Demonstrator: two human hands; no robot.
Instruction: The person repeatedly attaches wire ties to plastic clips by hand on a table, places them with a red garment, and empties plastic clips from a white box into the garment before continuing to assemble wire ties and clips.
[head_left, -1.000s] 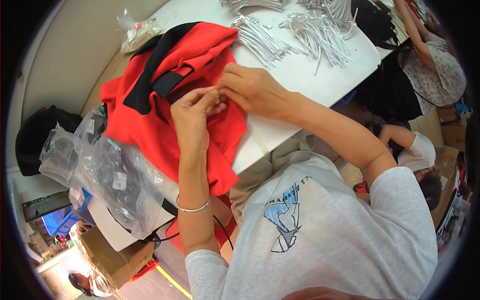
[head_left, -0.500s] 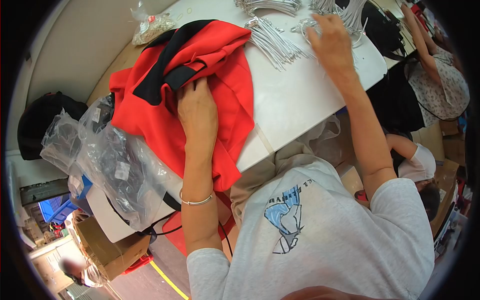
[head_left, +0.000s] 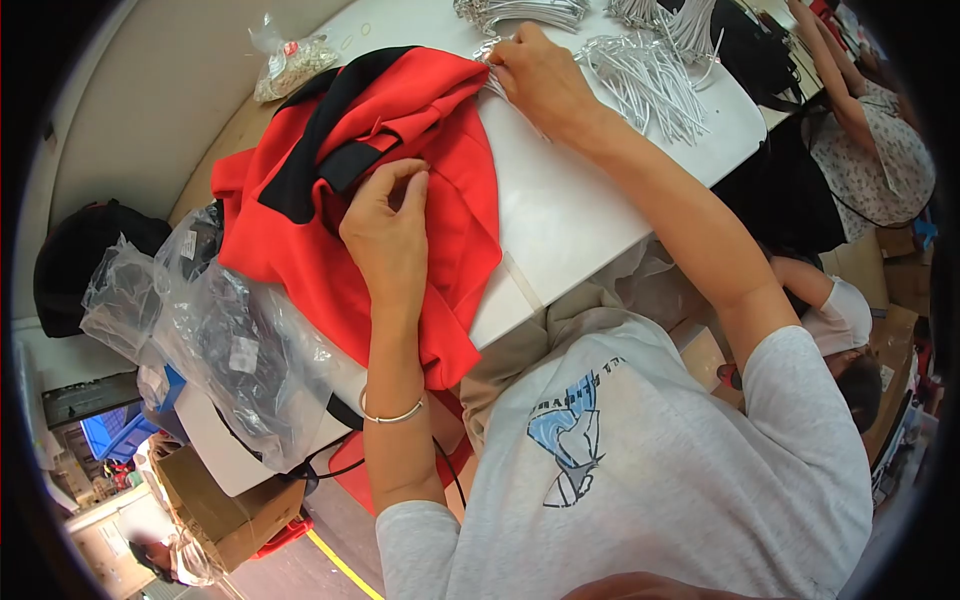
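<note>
A red and black cloth (head_left: 450,230) lies bunched on the white table (head_left: 560,215). Above it, my left hand (head_left: 388,225), with a bangle at the wrist, has its thumb and forefinger pressed together; anything between them is too small to tell. My right hand (head_left: 540,78) reaches past the cloth's upper right corner, its fingertips closed on the end of a white cable bundle (head_left: 492,82) that the hand largely covers. Just right of that hand lies another bundle of white cables (head_left: 650,90) with silvery ends.
More cables (head_left: 525,12) lie along the far edge. A bag of small pale parts (head_left: 292,68) stands at the back left. Clear plastic bags (head_left: 235,350) and a black cap (head_left: 95,265) are on the left. Co-workers sit at the right, near a black bag (head_left: 755,60).
My left hand has come up out of the folds of the cloth. My right hand has moved left, from the right cable bundle to the one beside the cloth, and its fingers have closed.
</note>
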